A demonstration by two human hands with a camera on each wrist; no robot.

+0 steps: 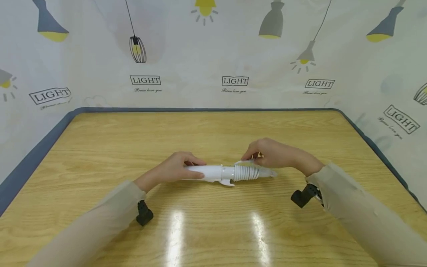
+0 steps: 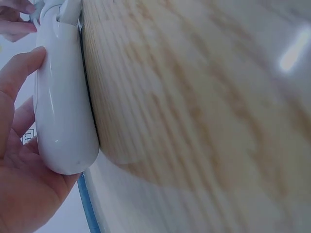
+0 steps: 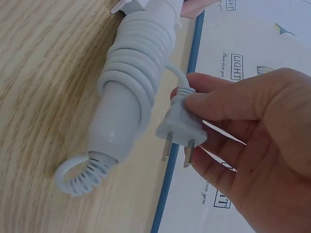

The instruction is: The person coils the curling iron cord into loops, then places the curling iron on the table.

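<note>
A white handheld appliance [image 1: 211, 172] lies across the wooden table, its exact kind not plain. Its rounded end [image 2: 68, 111] is gripped by my left hand [image 1: 176, 167], thumb on the near side and fingers on the far side. White power cord [image 3: 136, 58] is wound in several turns round the narrower handle [image 3: 112, 119], which ends in a ribbed strain relief [image 3: 90, 177]. Between thumb and fingers my right hand [image 1: 271, 154] pinches the two-pin plug [image 3: 180, 119], just beside the windings. Its metal prongs are exposed, and a short length of cord runs from it to the coil.
Wood-grain tabletop [image 1: 213, 137] surrounds the appliance, bordered by a blue-grey edge [image 1: 207, 109]. Behind and at the sides hangs a white sheet [image 1: 186, 48] printed with lamps. Black wrist cameras [image 1: 144, 214] sit by both cuffs.
</note>
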